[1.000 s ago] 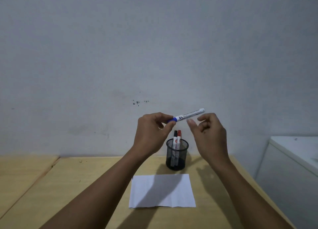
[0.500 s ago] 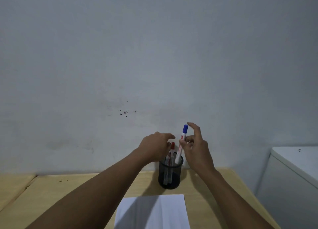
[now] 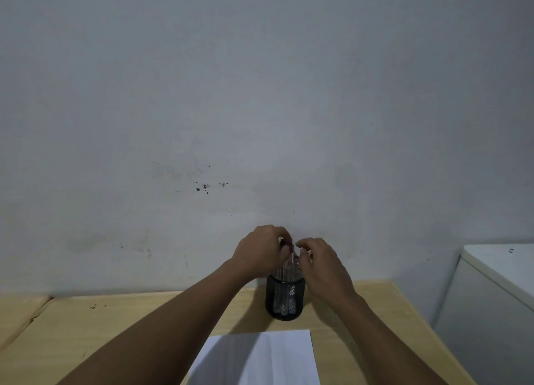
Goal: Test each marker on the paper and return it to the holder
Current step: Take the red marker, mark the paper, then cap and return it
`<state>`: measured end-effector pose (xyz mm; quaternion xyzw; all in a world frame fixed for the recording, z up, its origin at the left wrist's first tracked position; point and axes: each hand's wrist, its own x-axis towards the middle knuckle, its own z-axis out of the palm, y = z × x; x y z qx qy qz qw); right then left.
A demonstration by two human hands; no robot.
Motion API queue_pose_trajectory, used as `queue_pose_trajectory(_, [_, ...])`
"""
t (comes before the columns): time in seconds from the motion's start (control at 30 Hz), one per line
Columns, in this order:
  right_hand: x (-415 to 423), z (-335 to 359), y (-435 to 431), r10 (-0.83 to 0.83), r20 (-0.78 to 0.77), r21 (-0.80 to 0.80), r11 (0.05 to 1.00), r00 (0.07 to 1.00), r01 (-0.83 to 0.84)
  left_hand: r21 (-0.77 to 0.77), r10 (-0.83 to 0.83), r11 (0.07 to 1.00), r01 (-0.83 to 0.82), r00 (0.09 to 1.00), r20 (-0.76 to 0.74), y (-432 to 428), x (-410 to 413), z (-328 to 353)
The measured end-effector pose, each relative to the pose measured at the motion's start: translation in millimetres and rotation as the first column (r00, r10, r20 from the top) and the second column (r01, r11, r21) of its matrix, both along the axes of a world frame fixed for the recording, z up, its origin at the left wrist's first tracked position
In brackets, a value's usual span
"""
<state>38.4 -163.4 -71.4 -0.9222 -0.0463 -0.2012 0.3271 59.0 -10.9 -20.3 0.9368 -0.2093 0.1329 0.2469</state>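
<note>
From the head camera, both hands are over the black mesh holder (image 3: 285, 300), which stands on the far part of the wooden table (image 3: 121, 326), close to the wall (image 3: 260, 95). The left hand (image 3: 261, 250) is curled over the marker tops, its fingers bunched together on what looks like a red-capped marker (image 3: 292, 254) standing up out of the holder; the cap is mostly hidden behind the knuckles, so I can't be sure how firm the hold is. The right hand (image 3: 320, 264) sits just to the right of it, fingers bent and slightly apart, the tips close to the same marker tops. I cannot tell whether it is touching a marker or is only near one. Pale marker barrels (image 3: 284, 305) show through the mesh, so the markers are in the holder, standing upright.

The sheet of paper (image 3: 260, 358) lies nearer to the person, well apart from the holder, and I see no marks on the part in view, though an arm's shadow falls across its left side.

My guess is that this is the changeover: one marker has gone in and another is being picked. The next move would be a straight lift up out of the holder, without snagging the others or tipping the light holder, then uncapping over the paper.
</note>
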Motion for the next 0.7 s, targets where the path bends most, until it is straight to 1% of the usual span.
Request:
queue_pose_trajectory(0.07, [-2,1,0,0.000,0.006,0.007,1.000,1.000,0.000,-0.017,0.020,1.000,-0.019,0.999,0.040,2,-2,-3])
queue_pose_trajectory(0.13, [-6,4,0,-0.008,0.022,0.064,0.998,1.000,0.006,-0.066,0.022,0.998,-0.021,0.999,0.023,4,-4,-4])
queue_pose_trajectory(0.23, [-15,13,4,-0.003,0.069,0.180,0.984,0.998,-0.010,-0.203,0.007,0.979,-0.013,0.999,-0.034,5,-9,-1])
queue_pose_trajectory(0.33, [-23,24,7,0.042,0.063,0.243,0.968,0.997,-0.057,-0.388,0.041,0.921,-0.037,0.999,0.001,12,-20,16])
queue_pose_trajectory(0.4, [-28,35,10,0.149,0.010,0.277,0.950,0.989,-0.146,-0.548,0.060,0.836,-0.038,0.998,0.022,23,-27,34])
queue_pose_trajectory(0.47, [-35,48,17,0.237,-0.005,0.315,0.922,0.972,-0.223,-0.713,0.066,0.699,-0.046,0.998,0.000,36,-36,54])
queue_pose_trajectory(0.5, [-39,55,20,0.260,0.011,0.373,0.895,0.966,-0.245,-0.785,0.062,0.617,-0.051,0.998,-0.017,43,-41,61])
queue_pose_trajectory(0.53, [-43,63,24,0.271,0.033,0.469,0.846,0.962,-0.254,-0.838,0.060,0.542,-0.063,0.998,-0.036,49,-48,67])
queue_pose_trajectory(0.57, [-48,70,27,0.278,0.057,0.584,0.770,0.959,-0.257,-0.875,0.058,0.477,-0.079,0.997,-0.059,56,-55,72])
queue_pose_trajectory(0.6, [-53,77,31,0.278,0.085,0.698,0.669,0.957,-0.257,-0.894,0.057,0.436,-0.101,0.995,-0.085,63,-63,74])
queue_pose_trajectory(0.67, [-63,87,41,0.283,0.129,0.881,0.408,0.950,-0.241,-0.894,0.054,0.421,-0.150,0.989,-0.140,75,-80,74])
queue_pose_trajectory(0.7, [-69,91,48,0.296,0.144,0.937,0.266,0.944,-0.226,-0.888,0.046,0.426,-0.170,0.985,-0.167,79,-88,73])
